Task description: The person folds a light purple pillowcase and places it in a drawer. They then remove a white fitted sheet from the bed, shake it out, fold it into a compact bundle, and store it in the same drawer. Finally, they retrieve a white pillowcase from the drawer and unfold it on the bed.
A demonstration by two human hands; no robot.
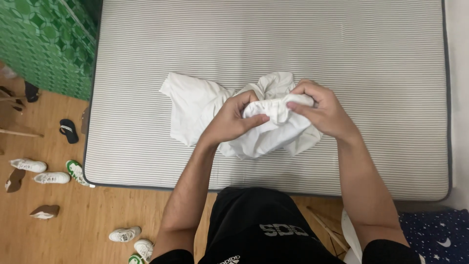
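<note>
A person stands at the bottom of the frame and looks down at a bed. The mattress [146,49] has thin grey and white stripes and fills most of the upper part of the frame.

A white shirt [195,105] lies bunched up in the middle of the mattress. One flat part of it spreads out to the left, and the rest is crumpled in the person's hands.

The left hand [229,120] is in the middle of the frame. Its fingers [256,119] are curled and pinch a fold of the white shirt. The right hand [322,110] is just beside it, to the right. Its fingers [298,106] are bent too and grip the same lump of cloth from the other side. The two hands are very close together, with the cloth between them.

The person wears black shorts [259,220], seen at the bottom middle.

The floor [88,220] is light brown wood, on the left side of the frame. White shoes lie on it: one pair [41,171] at the middle left and another pair [132,239] at the lower left. A black sandal [68,130] lies near the left edge of the mattress. A green patterned cloth [44,39] hangs in the upper left corner. A dark blue cloth with stars and a moon [435,234] is in the lower right corner.
</note>
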